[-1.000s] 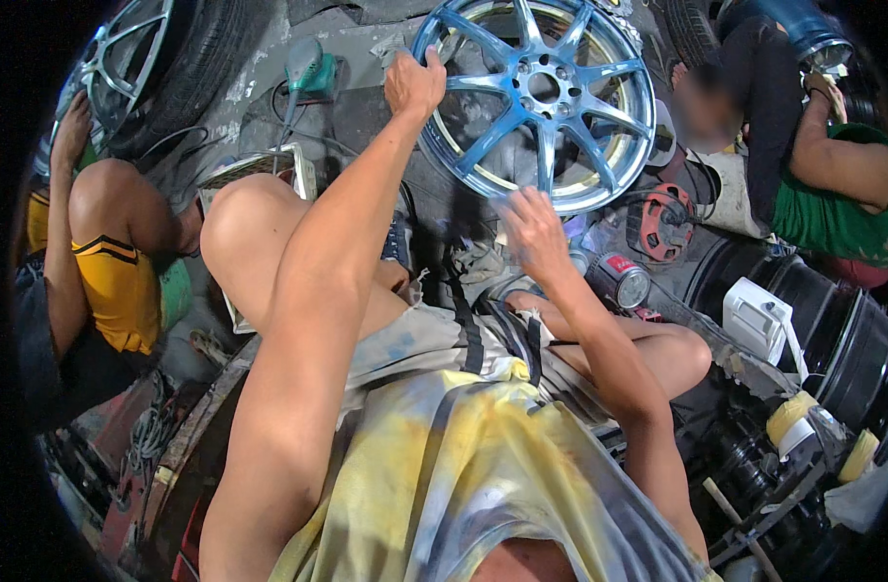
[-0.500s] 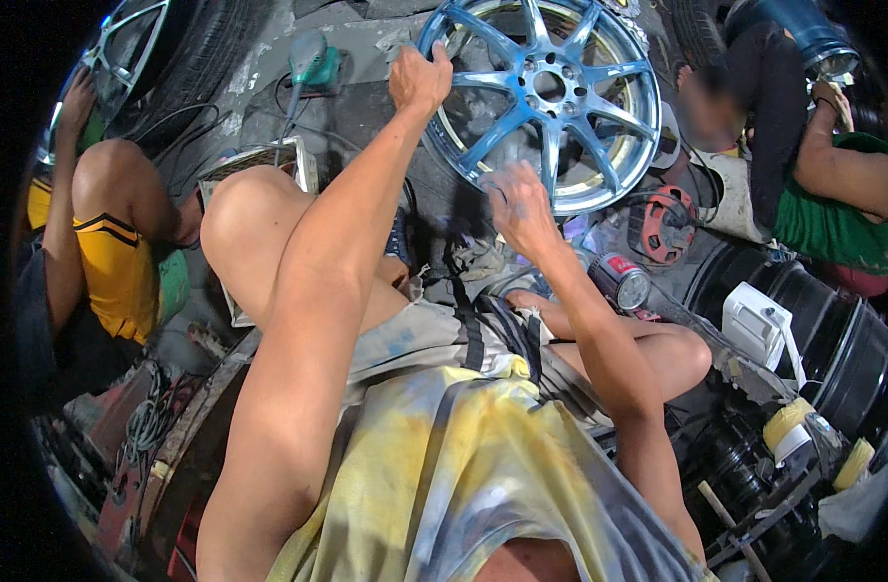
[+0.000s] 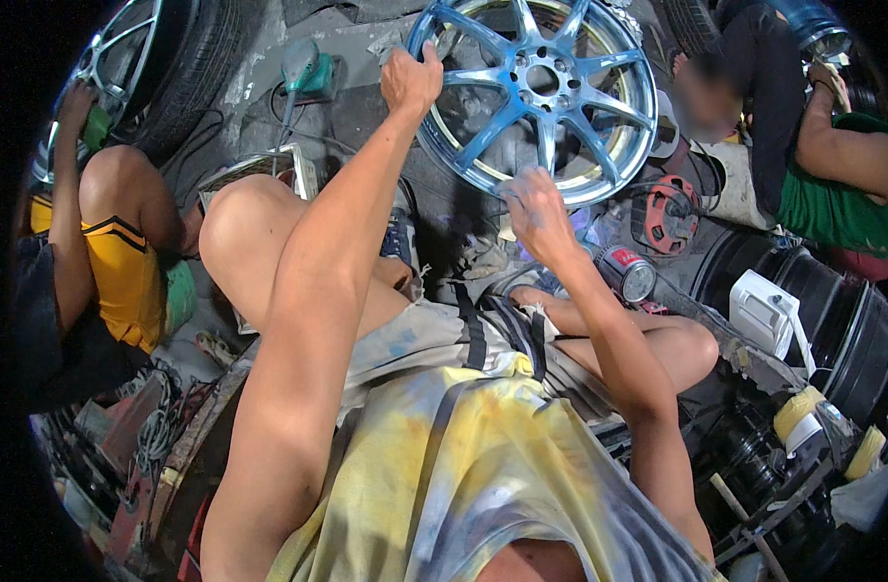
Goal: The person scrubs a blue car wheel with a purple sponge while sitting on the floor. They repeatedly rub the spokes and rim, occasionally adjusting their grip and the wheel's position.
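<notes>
A blue and bare-silver alloy wheel (image 3: 517, 94) with several spokes lies face up at the top middle. My left hand (image 3: 412, 80) is closed round its left rim, thumb on top. My right hand (image 3: 543, 221) is at the wheel's lower edge, with fingers bent and pressed together against the rim near the bottom spoke. Those fingertips are slightly blurred, and whatever lies under them is too hidden to name. Patches of blue paint mix with shiny metal on the spokes.
A green power sander (image 3: 313, 76) stands left of the wheel. To the right are a red and black tool (image 3: 665, 215), a can-shaped thing (image 3: 626, 275) and dark wheel barrels (image 3: 795, 301). People work on both sides; the left one's hand (image 3: 79, 100) is at another wheel (image 3: 133, 60).
My right hand has shifted a little to the right along the wheel's lower edge. My left hand keeps hold of the rim. The whole view has tilted slightly.
</notes>
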A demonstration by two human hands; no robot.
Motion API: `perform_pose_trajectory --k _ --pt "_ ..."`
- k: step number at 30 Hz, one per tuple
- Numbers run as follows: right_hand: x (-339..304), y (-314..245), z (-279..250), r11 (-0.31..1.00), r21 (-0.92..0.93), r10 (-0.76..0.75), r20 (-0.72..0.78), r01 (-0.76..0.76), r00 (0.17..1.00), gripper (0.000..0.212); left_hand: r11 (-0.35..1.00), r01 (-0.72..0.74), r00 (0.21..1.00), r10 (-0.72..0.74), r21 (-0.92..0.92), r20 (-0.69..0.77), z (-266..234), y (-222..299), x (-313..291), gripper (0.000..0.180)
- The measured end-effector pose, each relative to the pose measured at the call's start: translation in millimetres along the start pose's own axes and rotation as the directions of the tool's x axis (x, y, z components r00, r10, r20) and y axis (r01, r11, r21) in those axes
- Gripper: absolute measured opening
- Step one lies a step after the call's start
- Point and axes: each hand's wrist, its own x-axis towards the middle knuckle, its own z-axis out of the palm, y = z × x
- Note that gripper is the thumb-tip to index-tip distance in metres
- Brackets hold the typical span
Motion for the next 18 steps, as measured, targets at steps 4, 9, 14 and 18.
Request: perform_pose_trajectory --k 4,9,14,18 --pt "-1.8 0.1 -2.0 0.995 -0.045 -0.095 -0.033 0.093 0.995 0.022 0.999 -0.016 1.000 0.016 0.028 -0.009 -1.0 0.7 -1.4 0.059" --pt "-13.7 5.0 -19.6 0.992 -0.119 0.043 0.088 -0.032 0.995 0.020 0.999 0.009 1.000 -0.010 0.039 0.009 -4.1 4.3 -1.3 0.061" --pt "-20.9 7.5 -18.3 0.986 0.043 -0.159 -0.035 0.161 0.987 0.016 0.997 -0.003 1.000 0.003 0.072 0.004 -2.4 4.4 1.1 0.061" --pt "-20.6 6.0 -11.1 0.982 -0.065 -0.182 -0.038 0.179 0.983 0.020 0.997 -0.004 1.000 0.005 0.082 -0.016 0.1 2.0 2.7 0.061"
